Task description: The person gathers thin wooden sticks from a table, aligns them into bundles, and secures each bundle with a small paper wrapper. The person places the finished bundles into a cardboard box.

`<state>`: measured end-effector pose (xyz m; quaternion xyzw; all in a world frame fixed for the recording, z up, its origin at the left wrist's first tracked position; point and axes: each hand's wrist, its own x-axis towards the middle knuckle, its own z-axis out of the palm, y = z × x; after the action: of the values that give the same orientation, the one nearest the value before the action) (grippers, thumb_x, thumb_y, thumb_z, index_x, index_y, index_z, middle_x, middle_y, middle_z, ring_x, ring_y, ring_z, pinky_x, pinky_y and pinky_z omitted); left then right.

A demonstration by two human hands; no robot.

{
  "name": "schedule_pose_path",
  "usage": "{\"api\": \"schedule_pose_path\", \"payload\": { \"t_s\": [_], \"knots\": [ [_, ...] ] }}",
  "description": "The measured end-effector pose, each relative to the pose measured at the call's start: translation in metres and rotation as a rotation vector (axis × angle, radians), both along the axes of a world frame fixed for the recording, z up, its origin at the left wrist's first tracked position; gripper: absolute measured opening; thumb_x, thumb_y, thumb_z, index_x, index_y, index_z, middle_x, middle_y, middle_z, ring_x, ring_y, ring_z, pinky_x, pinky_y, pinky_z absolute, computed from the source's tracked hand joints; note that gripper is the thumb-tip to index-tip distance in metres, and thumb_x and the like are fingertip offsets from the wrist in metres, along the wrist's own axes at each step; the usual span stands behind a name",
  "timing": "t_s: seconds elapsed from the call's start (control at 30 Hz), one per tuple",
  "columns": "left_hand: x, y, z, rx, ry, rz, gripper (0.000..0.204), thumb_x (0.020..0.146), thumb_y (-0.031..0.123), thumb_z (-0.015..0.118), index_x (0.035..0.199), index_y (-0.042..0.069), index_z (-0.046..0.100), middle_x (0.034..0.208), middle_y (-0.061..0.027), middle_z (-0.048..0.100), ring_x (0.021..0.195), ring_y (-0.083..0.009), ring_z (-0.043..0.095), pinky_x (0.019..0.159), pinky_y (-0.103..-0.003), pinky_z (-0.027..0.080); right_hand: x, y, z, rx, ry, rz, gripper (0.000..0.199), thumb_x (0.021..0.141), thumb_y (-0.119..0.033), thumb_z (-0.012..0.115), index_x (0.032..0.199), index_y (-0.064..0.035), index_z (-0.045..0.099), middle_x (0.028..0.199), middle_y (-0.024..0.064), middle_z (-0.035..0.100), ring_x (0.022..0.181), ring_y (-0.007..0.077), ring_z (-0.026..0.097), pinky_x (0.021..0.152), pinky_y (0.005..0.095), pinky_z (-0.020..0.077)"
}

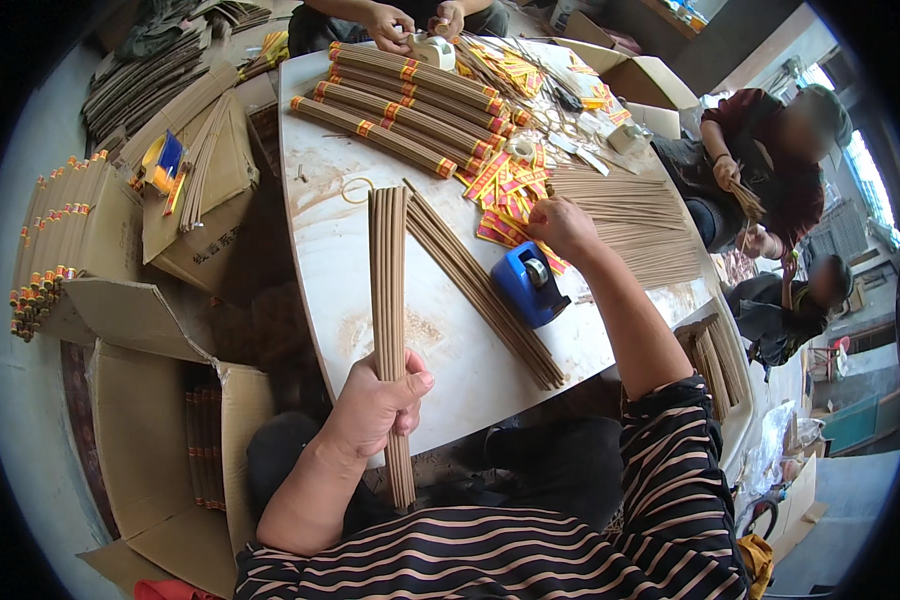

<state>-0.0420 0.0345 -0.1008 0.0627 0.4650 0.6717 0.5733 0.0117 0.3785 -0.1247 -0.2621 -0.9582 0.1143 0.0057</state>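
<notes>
My left hand (378, 405) is wrapped round a bundle of brown incense sticks (388, 270), held upright over the table's near edge. My right hand (562, 228) reaches across to the pile of red-and-yellow paper labels (515, 195). Its fingers are curled together at the pile's right side, and what they pinch, if anything, is hidden. Between my hands, a loose row of incense sticks (480, 285) lies slanting on the white table (335, 245). Just below my right hand stands a blue tape dispenser (530, 285).
Labelled incense bundles (400, 105) lie at the table's far side, with more loose sticks (630, 215) at the right. An open cardboard box (155, 450) stands at my left. A person's hands (395, 28) hold something small across the table; another person (785, 160) sits at the right, holding sticks.
</notes>
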Motion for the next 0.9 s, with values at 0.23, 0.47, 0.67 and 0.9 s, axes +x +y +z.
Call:
{"api": "schedule_pose_path", "payload": {
  "t_s": [0.23,0.47,0.67,0.9],
  "knots": [
    [-0.002,0.000,0.003,0.005,-0.005,0.000,0.015,0.082,0.009,0.061,0.080,0.004,0.048,0.050,-0.0007,0.042,0.037,-0.0098,0.040,0.036,-0.023,0.034,-0.001,-0.001,0.003,-0.017,0.076,-0.019,0.016,0.074,-0.026,0.060,0.082,-0.0119,0.062,0.083,0.0062,0.064,0.080,0.0263,0.060,0.071,0.0383,0.0475],
    [0.001,0.000,0.005,0.019,0.001,-0.011,0.015,0.082,0.010,0.061,0.081,0.004,0.048,0.050,-0.0007,0.042,0.037,-0.0097,0.040,0.036,-0.023,0.034,0.006,0.013,0.004,-0.270,0.365,-0.147,0.017,0.073,-0.019,0.061,0.079,-0.0036,0.058,0.069,0.0085,0.060,0.062,0.0190,0.058,0.059,0.0346,0.0453],
    [0.001,0.000,0.013,0.053,0.092,0.031,0.021,0.083,0.014,0.062,0.090,0.001,0.048,0.051,0.0005,0.041,0.037,-0.0086,0.039,0.036,-0.022,0.033,0.029,-0.060,0.081,-0.880,0.458,-0.193,0.008,0.076,-0.007,0.057,0.076,0.0004,0.056,0.061,0.0038,0.055,0.049,0.0090,0.051,0.041,0.0231,0.0398],
    [0.028,-0.002,0.036,0.048,0.256,0.049,0.042,0.083,0.015,0.063,0.112,-0.007,0.043,0.053,0.0012,0.041,0.039,-0.0068,0.038,0.037,-0.021,0.033,0.093,-0.170,0.096,-1.149,0.158,-0.119,0.005,0.078,-0.004,0.058,0.080,0.0006,0.056,0.068,0.0032,0.059,0.059,0.0056,0.054,0.054,0.0174,0.0430]
  ]
}}
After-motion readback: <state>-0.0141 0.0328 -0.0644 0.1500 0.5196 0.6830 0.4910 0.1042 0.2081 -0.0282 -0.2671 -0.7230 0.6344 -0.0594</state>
